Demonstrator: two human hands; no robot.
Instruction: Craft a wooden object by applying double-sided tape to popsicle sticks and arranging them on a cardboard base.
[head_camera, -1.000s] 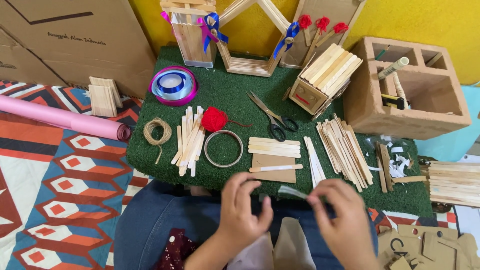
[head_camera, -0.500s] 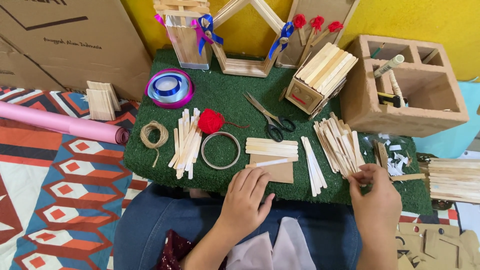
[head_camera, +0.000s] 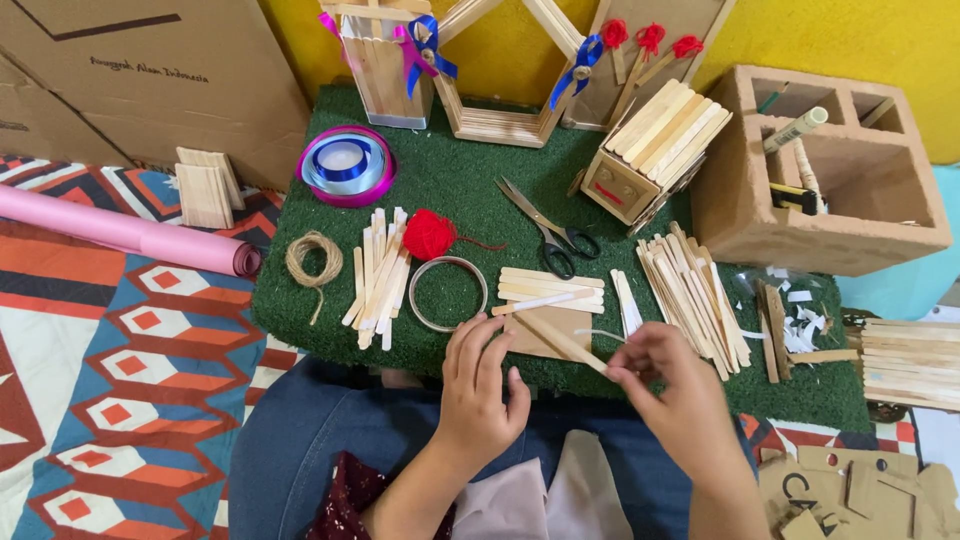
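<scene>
Right hand (head_camera: 672, 385) apparently pinching stick (head_camera: 560, 341)

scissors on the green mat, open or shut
Shut: the scissors lie flat on the green mat, blades together in one point, black handles side by side.

Stick (head_camera: 560, 342) end hidden inside right hand (head_camera: 680, 395) grip
</scene>
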